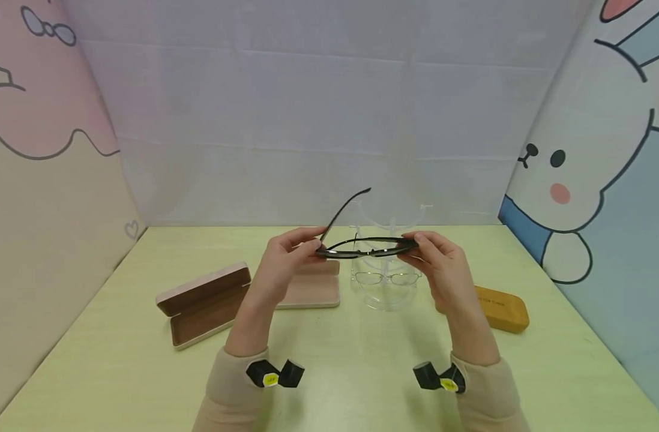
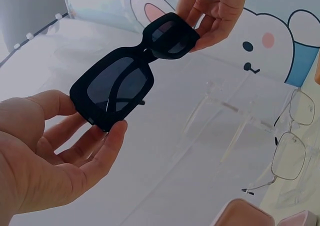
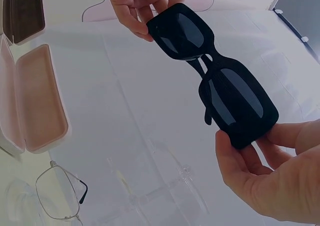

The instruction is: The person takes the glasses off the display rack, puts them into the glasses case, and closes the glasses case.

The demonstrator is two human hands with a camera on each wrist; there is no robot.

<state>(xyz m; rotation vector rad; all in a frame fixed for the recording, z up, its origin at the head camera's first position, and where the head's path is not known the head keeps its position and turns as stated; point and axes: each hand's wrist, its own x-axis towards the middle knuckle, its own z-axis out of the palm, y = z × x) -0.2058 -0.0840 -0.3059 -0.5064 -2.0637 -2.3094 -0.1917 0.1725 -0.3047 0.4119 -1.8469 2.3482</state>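
Observation:
Both hands hold a pair of black sunglasses (image 1: pixel 340 254) up in front of the clear stand, one hand at each end. My left hand (image 1: pixel 281 267) pinches the left end of the frame, with the thumb on one side and fingers on the other. At the right end, my right hand (image 1: pixel 443 264) grips the frame near the hinge. One temple arm sticks up from the left end in the head view; the other lies folded across behind the lenses. In the right wrist view the dark lenses of the sunglasses (image 3: pixel 235 101) face the camera.
Behind the sunglasses stands a clear acrylic display stand (image 1: pixel 386 303) bearing thin metal-rimmed eyeglasses (image 1: pixel 383 278). An open case with brown lining (image 1: pixel 205 315) lies at left, beside an open pink-lined case (image 1: pixel 313 291). A closed mustard-yellow case (image 1: pixel 505 309) rests at right, partly behind the right wrist.

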